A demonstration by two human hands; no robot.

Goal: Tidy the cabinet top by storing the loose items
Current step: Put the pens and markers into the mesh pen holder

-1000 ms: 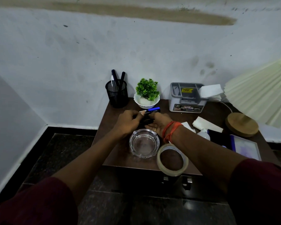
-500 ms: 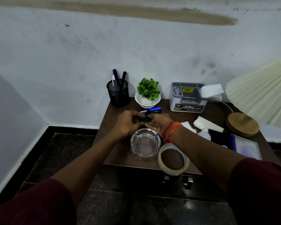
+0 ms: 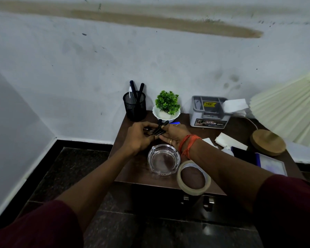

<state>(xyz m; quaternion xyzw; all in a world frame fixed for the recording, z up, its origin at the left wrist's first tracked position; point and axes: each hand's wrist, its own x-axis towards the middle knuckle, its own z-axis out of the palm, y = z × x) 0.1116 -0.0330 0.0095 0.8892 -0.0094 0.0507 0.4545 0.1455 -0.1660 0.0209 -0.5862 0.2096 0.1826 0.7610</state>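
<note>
Both my hands meet over the middle of the brown cabinet top point(image 3: 132, 169). My left hand point(image 3: 139, 136) and my right hand point(image 3: 174, 136) are together shut on a small bundle of black pens point(image 3: 159, 128), tips pointing up and away. A blue pen point(image 3: 175, 123) lies just behind my right hand. The black mesh pen holder point(image 3: 135, 108) stands at the back left with two dark pens in it. A grey organizer box point(image 3: 209, 112) stands at the back.
A glass ashtray point(image 3: 164, 159) sits just below my hands, and a tape roll point(image 3: 193, 178) hangs over the front edge. A small potted plant point(image 3: 166, 106) stands behind. Papers point(image 3: 229, 140), a dark booklet point(image 3: 270, 162) and a lamp base point(image 3: 267, 142) fill the right side.
My hands have gathered the black pens and tilted them up off the cabinet top. The blue pen that showed above them now lies mostly hidden behind my right hand.
</note>
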